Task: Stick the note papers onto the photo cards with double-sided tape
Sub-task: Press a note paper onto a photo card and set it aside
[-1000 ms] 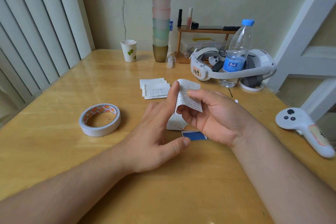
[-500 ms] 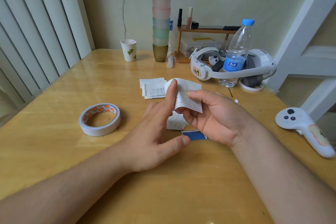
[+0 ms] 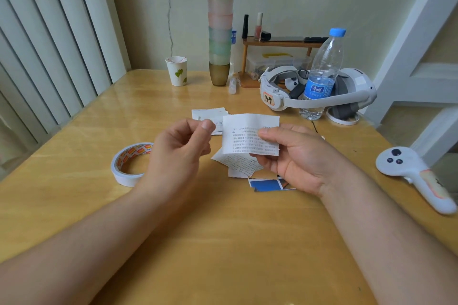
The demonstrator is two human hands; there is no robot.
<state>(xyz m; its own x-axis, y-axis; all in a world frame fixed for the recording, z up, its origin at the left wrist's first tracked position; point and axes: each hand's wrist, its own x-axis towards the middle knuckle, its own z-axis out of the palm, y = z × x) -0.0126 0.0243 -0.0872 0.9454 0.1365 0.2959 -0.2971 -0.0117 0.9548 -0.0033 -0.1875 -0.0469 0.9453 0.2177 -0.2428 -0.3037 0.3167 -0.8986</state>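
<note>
My right hand (image 3: 295,158) holds a white printed note paper (image 3: 250,134) upright above the table, thumb on its face. My left hand (image 3: 181,148) hovers just left of the paper with fingers curled; thumb and forefinger pinch a tiny pale sliver (image 3: 199,118), seemingly a bit of tape. Another printed note paper (image 3: 238,164) lies on the table below the held one. A blue photo card (image 3: 267,184) lies partly under my right hand. A small stack of note papers (image 3: 210,112) sits farther back. The double-sided tape roll (image 3: 127,164) lies to the left.
A white headset (image 3: 275,100) and a water bottle (image 3: 322,77) stand at the back right. A white controller (image 3: 416,176) lies at the right edge. A paper cup (image 3: 177,70), a tall stack of cups (image 3: 220,32) and a small wooden shelf (image 3: 280,43) line the wall.
My left hand has pulled away from the note paper to the left and curled into a pinch. The right hand has turned the paper flat to face me.
</note>
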